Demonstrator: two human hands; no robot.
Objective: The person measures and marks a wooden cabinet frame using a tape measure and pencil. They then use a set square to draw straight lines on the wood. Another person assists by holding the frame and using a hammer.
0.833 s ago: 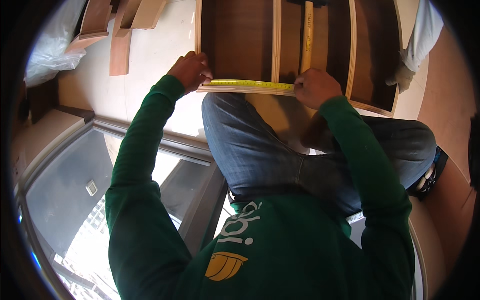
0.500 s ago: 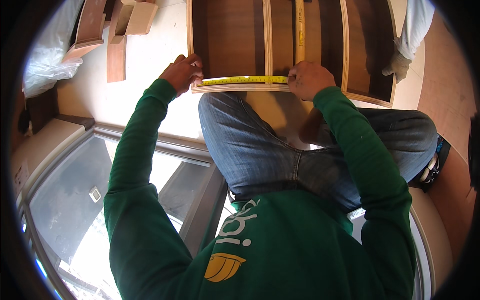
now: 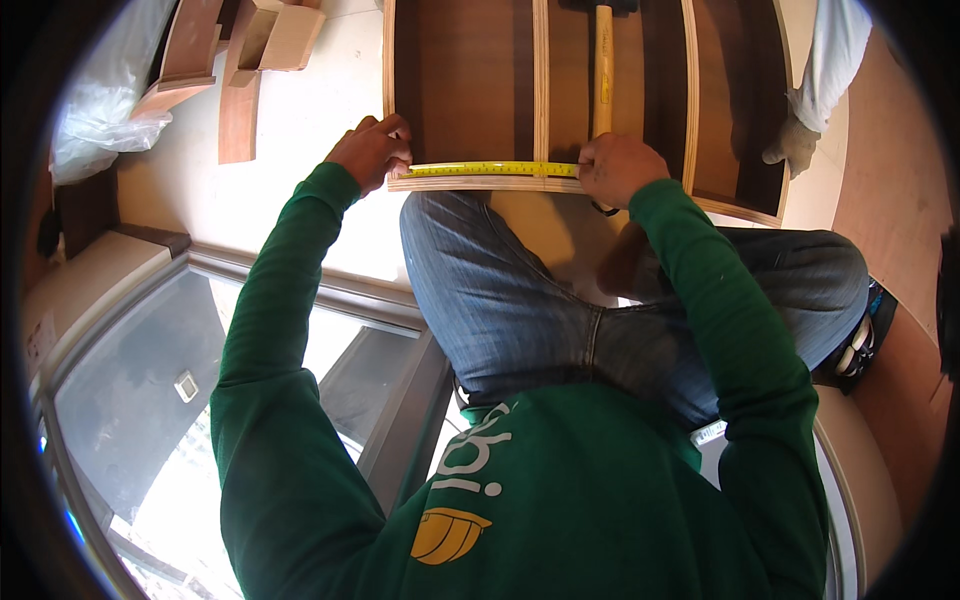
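Observation:
A yellow tape measure [image 3: 480, 169] is stretched along the near edge of a wooden frame with compartments [image 3: 480, 184]. My left hand [image 3: 372, 152] pinches the tape's end at the frame's near left corner. My right hand [image 3: 622, 168] is closed around the other end of the tape, past the first divider; the case is mostly hidden in my fingers. Just beyond my right hand lies a hammer [image 3: 603, 70] with a yellowish wooden handle and dark head, inside the middle compartment.
Another person's gloved hand [image 3: 793, 145] rests by the frame's right side. Wooden pieces [image 3: 237, 118], an open cardboard box [image 3: 292, 38] and clear plastic sheeting [image 3: 110, 130] are at the far left. A glass panel in a grey frame [image 3: 395, 415] lies at the near left.
The frame has shifted slightly right and nearer at its left end. My hands and the stretched tape moved a little with it.

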